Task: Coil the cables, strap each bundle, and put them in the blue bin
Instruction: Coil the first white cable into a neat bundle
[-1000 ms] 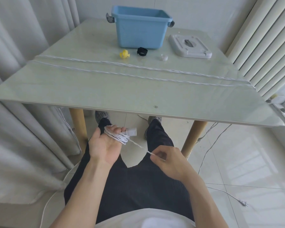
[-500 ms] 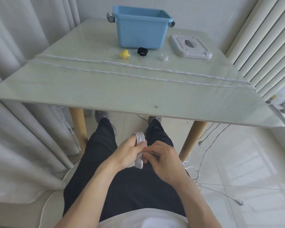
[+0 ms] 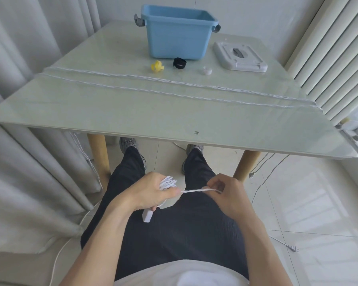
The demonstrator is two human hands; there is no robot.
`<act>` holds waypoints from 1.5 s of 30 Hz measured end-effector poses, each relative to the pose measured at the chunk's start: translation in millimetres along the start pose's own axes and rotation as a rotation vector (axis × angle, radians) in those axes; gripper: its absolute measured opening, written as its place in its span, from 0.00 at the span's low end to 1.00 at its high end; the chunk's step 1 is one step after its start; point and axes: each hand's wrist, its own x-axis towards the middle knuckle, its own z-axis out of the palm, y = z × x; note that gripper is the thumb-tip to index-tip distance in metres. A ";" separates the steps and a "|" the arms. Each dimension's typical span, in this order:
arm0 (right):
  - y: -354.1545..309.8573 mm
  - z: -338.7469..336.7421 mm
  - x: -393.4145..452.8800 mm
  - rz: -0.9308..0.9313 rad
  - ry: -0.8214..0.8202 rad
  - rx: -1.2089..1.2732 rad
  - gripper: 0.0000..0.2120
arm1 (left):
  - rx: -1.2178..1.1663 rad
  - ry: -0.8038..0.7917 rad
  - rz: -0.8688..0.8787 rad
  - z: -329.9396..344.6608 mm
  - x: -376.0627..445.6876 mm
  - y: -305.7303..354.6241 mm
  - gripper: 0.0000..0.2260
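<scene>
Below the table's near edge, my left hand point(image 3: 147, 193) grips a coil of thin white cable point(image 3: 167, 183); a small white box on that cable point(image 3: 147, 216) hangs under the hand. A twisted length of the same cable point(image 3: 196, 190) stretches to the right into my right hand point(image 3: 227, 195), which pinches it. Two more white cables point(image 3: 174, 88) lie straight across the table. The blue bin point(image 3: 177, 32) stands open at the table's far side. In front of it lie a yellow strap point(image 3: 157, 66), a black strap point(image 3: 179, 63) and a whitish strap point(image 3: 207, 70).
The bin's grey lid point(image 3: 239, 56) lies to the right of the bin. Curtains hang on the left and a radiator stands on the right. Loose cable and a plug point(image 3: 293, 248) trail over the floor tiles on the right. My legs are under the table's edge.
The hands were together at the coil half a second ago; now my right hand has drawn away to the right, pulling a length of cable taut. The white box hangs below my left hand.
</scene>
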 end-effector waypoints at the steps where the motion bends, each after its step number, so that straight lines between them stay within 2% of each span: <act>1: 3.9 0.8 1.1 0.002 0.002 -0.008 0.07 | 0.006 0.017 -0.002 0.3 1.4 -0.9 0.19; 8: 31.3 5.4 9.7 -0.018 -0.002 -0.008 0.08 | -0.088 0.224 0.100 4.2 3.1 1.6 0.21; 11: 42.0 3.5 10.7 0.005 0.072 -0.030 0.02 | -0.167 0.317 0.136 0.7 2.7 2.4 0.21; 14: 61.6 -1.0 11.2 0.144 0.016 -0.154 0.16 | -0.312 0.414 0.148 -9.2 2.9 -5.3 0.19; 17: 70.0 -0.2 9.7 0.243 -0.061 -0.177 0.16 | -0.382 0.534 0.113 -10.6 4.9 -11.3 0.18; 19: 64.7 -1.0 8.9 0.265 0.008 -0.126 0.20 | -0.403 0.591 0.064 -9.3 6.9 -12.8 0.18; 23: 45.5 -8.0 7.5 0.243 0.252 0.129 0.13 | -0.281 0.468 0.016 -10.4 7.2 -15.6 0.18; 27: 25.1 -15.8 3.3 0.158 0.331 0.241 0.14 | -0.134 0.211 0.008 -6.1 3.1 -16.2 0.17; 31: 15.9 -18.4 5.4 0.195 0.178 0.107 0.10 | -0.157 0.148 0.026 3.1 5.9 -12.2 0.20; 33: 14.0 -14.7 5.3 0.137 0.087 -0.142 0.19 | -0.197 0.096 0.071 6.4 5.5 -7.3 0.19; 34: 10.4 -11.5 4.3 0.060 0.039 -0.179 0.24 | -0.217 0.065 0.098 8.5 4.2 -3.6 0.19; 36: -9.0 -2.7 -2.0 -0.098 -0.127 -0.048 0.26 | -0.306 0.018 0.123 13.3 2.2 5.1 0.20; 38: -25.9 8.0 -7.6 -0.199 -0.295 0.086 0.16 | -0.430 -0.001 0.143 15.1 -0.8 16.9 0.19; 40: -37.0 13.3 -10.6 -0.223 -0.261 0.153 0.07 | -0.564 0.024 0.169 13.0 -3.8 24.4 0.18; 43: -44.6 6.8 -12.5 -0.162 -0.147 0.270 0.11 | -0.703 0.130 0.152 7.6 -4.5 23.8 0.18; 45: -47.7 2.8 -14.9 -0.178 -0.075 0.337 0.10 | -0.701 0.195 0.133 6.2 -2.6 20.8 0.18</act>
